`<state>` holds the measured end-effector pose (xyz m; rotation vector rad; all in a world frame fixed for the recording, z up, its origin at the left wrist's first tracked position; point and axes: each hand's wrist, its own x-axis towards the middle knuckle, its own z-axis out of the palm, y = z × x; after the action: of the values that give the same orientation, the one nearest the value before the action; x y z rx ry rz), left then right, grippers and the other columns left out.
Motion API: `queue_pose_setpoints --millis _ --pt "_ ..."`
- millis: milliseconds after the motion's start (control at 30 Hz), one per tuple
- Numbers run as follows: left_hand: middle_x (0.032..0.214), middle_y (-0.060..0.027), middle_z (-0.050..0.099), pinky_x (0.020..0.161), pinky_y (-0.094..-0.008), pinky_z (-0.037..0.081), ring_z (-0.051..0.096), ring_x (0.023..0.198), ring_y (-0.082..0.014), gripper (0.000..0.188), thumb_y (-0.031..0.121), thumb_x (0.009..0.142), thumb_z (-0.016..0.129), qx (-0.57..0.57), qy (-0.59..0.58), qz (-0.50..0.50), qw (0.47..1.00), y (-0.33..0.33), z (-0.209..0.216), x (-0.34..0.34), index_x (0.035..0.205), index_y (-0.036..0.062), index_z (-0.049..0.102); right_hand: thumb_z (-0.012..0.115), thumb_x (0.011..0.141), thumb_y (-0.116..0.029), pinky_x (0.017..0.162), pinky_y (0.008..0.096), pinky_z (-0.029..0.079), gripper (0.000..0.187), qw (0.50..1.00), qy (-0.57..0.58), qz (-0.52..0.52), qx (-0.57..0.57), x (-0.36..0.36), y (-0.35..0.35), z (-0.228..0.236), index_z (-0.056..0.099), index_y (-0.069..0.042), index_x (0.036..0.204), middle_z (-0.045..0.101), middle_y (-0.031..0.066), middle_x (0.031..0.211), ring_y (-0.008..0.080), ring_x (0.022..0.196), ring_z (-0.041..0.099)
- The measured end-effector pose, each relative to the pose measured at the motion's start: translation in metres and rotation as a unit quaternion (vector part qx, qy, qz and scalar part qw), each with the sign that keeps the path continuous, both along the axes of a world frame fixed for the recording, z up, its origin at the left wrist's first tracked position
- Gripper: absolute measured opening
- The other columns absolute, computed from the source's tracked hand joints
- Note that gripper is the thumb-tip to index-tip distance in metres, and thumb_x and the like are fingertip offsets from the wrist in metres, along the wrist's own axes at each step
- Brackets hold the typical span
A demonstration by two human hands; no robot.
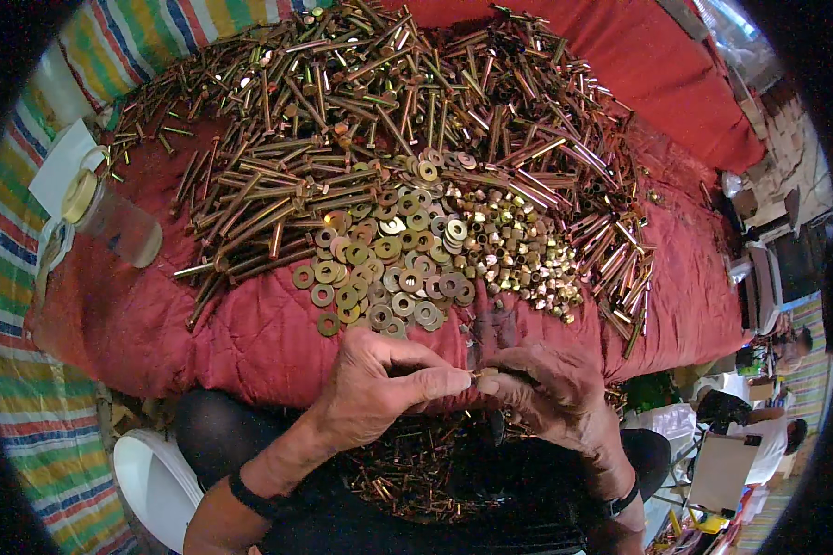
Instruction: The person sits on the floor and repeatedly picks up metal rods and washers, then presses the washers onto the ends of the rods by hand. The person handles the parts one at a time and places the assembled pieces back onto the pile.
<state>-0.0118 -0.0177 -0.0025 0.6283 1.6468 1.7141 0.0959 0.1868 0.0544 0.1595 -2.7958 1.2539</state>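
My left hand (379, 379) and my right hand (551, 393) meet in front of the red padded surface, above my lap. The thumb and forefinger of each are pinched together. Between the fingertips is a small brass-coloured piece (476, 376), mostly hidden, so its kind cannot be made out. Just beyond my left hand lie flat metal washers (389, 248) in a loose pile. To their right is a heap of small golden nuts (518, 254). Long bolts (268, 203) spread behind and to the left, and metal sleeves (620, 259) lie at the right.
At the left a clear jar with a yellowish lid (120, 222) lies tilted. More small metal fasteners (416, 481) fill my lap. A white basin (153, 481) stands at lower left beside striped sheeting (42, 407). At far right, a person (768, 444) is near some boxes.
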Motion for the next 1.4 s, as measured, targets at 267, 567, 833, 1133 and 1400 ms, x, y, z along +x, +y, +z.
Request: queue_pose_setpoints --millis 267,567,833,1133,1400 --pt "0.070 -0.0025 0.072 0.057 -0.0269 0.046 0.060 0.062 -0.0066 0.018 0.018 0.094 0.077 -0.043 -0.038 -0.123 0.991 -0.006 0.015 -0.007 0.095 0.0013 0.082 0.081 0.087 -0.006 0.066 0.0286 0.051 0.018 0.993 -0.077 -0.068 -0.064 0.008 0.007 -0.002 0.070 -0.001 0.101 0.068 0.0042 0.080 0.0131 0.071 0.064" --pt "0.107 -0.0168 0.071 0.090 -0.0427 0.055 0.070 0.100 -0.0352 0.032 0.009 0.080 0.078 -0.245 0.499 0.232 0.798 -0.035 0.022 -0.051 0.110 0.0018 0.072 0.084 0.081 -0.010 0.075 0.0383 0.054 0.030 0.864 -0.114 -0.310 0.380 0.030 0.145 -0.017 0.072 -0.006 0.108 0.071 0.0098 0.100 0.0265 0.088 0.071" --pt "0.118 -0.0190 0.064 0.093 -0.0459 0.054 0.066 0.108 -0.0394 0.040 0.000 0.080 0.073 -0.332 0.565 0.290 0.697 -0.036 -0.007 -0.076 0.120 0.0018 0.068 0.080 0.081 -0.011 0.072 0.0434 0.055 0.020 0.878 0.049 -0.232 0.416 0.025 0.158 -0.048 0.074 -0.008 0.101 0.069 0.0108 0.101 0.0338 0.090 0.071" --pt "0.101 -0.0159 0.069 0.077 -0.0431 0.057 0.070 0.088 -0.0356 0.016 -0.004 0.084 0.069 -0.183 0.571 0.398 0.694 -0.040 -0.013 -0.089 0.099 0.0009 0.071 0.071 0.089 -0.007 0.073 0.0396 0.056 0.021 0.884 0.141 -0.230 0.382 0.016 0.156 -0.052 0.072 -0.005 0.110 0.069 0.0109 0.101 0.0301 0.087 0.070" --pt "0.106 -0.0130 0.072 0.088 -0.0382 0.056 0.071 0.098 -0.0302 0.022 0.003 0.082 0.078 -0.166 0.554 0.370 0.727 -0.029 -0.015 -0.099 0.104 0.0051 0.076 0.063 0.094 -0.014 0.067 0.0292 0.050 0.031 0.878 0.034 -0.245 -0.411 -0.011 0.074 -0.018 0.067 0.006 0.117 0.067 0.0093 0.093 0.0141 0.076 0.062"
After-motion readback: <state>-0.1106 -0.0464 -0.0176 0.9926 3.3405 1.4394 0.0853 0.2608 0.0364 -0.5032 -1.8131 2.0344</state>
